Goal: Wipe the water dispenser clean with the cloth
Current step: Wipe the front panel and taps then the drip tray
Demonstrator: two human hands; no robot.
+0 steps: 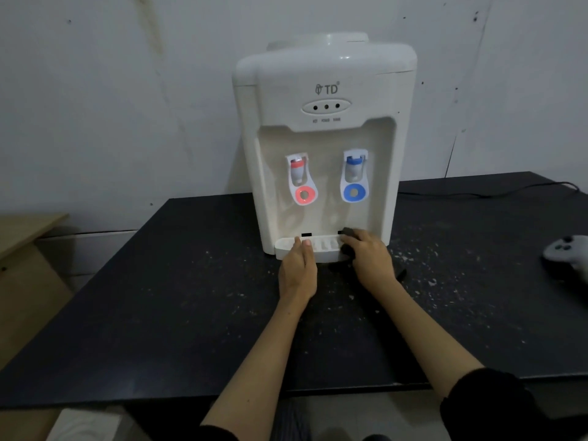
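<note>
A white water dispenser (324, 144) stands upright at the back of a dark table (159, 297), close to a pale wall (111, 90). On its front, the letters "TD" are printed beside a small logo, and under them an oval panel carries three dark dots; the tiny words below this panel are too blurred to read. In the recess there are two taps, a red tap (300, 179) on the left and a blue tap (354, 176) on the right. At the foot of the dispenser the drip tray (321, 246) sticks out to the front. The left hand (297, 265) rests on the front edge of the tray, with its fingers straight and close together. The right hand (370, 256) grips a dark cloth (348, 233) and presses it on the right end of the tray, just below the blue tap. White specks are scattered over the table around the tray. A grey game controller (564, 253) lies near the right edge of the table, and a black cable (493, 192) runs behind the dispenser.
</note>
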